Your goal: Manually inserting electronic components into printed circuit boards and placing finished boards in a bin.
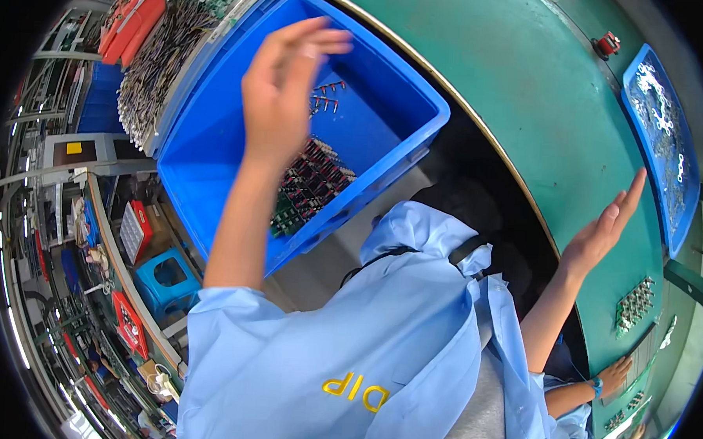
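Observation:
My left hand [282, 95] hangs over a blue plastic bin [214, 135], its fingers loosely bent and apart, slightly blurred, with nothing seen in them. Green circuit boards [310, 182] with rows of small parts lie in the bin below that hand. More small parts with red tips [325, 101] show just beside the fingers. Above the green tabletop [522, 93], my right hand [606, 231] is raised with its fingers stretched out and holds nothing. A shallow blue tray [633, 83] of shiny loose parts is the thing closest to it.
On the table at right sits another board [636, 305], near a co-worker's hand [615, 378] with a blue wristband. A small red object [606, 45] stands at the far edge. Bundled wires [171, 47] lie beyond the bin; a blue stool [164, 278] is at left.

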Motion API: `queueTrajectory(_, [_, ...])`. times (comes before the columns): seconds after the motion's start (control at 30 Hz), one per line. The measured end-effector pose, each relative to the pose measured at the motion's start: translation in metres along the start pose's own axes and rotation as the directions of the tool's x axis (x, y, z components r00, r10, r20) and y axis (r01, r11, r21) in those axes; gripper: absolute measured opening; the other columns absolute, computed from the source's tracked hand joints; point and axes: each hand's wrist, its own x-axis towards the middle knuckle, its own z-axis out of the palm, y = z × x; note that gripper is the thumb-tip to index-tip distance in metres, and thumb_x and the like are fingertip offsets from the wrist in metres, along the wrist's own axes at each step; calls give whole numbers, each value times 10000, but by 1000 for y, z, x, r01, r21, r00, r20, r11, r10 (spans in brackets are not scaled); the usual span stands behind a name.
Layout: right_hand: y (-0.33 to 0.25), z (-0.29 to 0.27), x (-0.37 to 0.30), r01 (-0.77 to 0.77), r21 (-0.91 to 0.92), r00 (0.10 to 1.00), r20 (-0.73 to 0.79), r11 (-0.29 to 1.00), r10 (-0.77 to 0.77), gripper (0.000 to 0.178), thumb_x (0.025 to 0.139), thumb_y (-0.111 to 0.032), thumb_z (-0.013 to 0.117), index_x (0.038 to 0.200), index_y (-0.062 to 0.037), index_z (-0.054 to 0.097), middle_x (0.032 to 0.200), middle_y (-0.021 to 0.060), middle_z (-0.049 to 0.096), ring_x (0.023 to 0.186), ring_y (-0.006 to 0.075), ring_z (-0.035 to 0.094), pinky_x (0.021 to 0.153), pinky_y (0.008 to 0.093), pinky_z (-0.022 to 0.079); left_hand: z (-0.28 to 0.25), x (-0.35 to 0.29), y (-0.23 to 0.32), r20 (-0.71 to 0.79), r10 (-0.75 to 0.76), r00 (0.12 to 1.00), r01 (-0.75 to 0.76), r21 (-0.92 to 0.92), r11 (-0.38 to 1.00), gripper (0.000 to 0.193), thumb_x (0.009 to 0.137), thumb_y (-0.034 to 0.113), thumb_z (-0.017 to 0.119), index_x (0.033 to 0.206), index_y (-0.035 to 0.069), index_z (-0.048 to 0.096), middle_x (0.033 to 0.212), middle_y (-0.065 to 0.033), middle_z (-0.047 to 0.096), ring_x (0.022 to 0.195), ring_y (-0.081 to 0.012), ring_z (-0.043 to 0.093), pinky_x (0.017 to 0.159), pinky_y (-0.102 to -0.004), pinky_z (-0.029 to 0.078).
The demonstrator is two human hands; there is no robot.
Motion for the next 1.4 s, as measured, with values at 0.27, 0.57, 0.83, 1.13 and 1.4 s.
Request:
queueTrajectory(0.27, [38,-15,-15,-120,-377,985,72,919,158,563,1095,-285,555,1593,-45,448,1659,152,415,1536,310,380,1262,449,261,-200,-123,-290,-47,-580,813,265,917,298,537,989,429,641,1371,52,662,1211,-135,760,1140,-369,699,1034,-446,507])
queueTrajectory(0.57, [37,-13,-19,-124,-460,984,61,879,170,548,1070,-241,614,1561,-34,483,1626,158,449,1505,316,421,1244,434,297,-133,-99,-293,-149,-866,477,412,908,71,742,959,643,572,1368,28,648,1307,-191,709,1215,-417,652,1068,-480,474])
queueTrajectory(0.83, [38,-14,-18,-78,-498,987,83,864,137,568,1051,-220,636,1568,-51,475,1617,142,472,1480,294,451,1230,451,313,-84,-83,-320,-291,-773,564,410,911,-44,826,914,641,619,1411,-15,553,1335,-278,639,1175,-446,664,1015,-509,512])
queueTrajectory(1.13, [28,-15,-19,-149,-450,984,21,881,177,613,982,-162,683,1546,-28,482,1613,185,449,1483,348,441,1230,445,323,-73,-88,-358,-378,-736,561,556,831,-3,885,835,503,765,1460,-18,415,1421,-309,512,1138,-520,655,969,-556,553])
queueTrajectory(1.4, [28,-15,-15,-204,-333,976,-2,920,216,631,930,-114,690,1524,-23,497,1613,201,432,1478,379,436,1222,460,340,-103,-112,-427,-558,-633,537,739,673,33,817,840,402,788,1417,-47,425,1416,-292,520,1152,-497,655,988,-554,547])
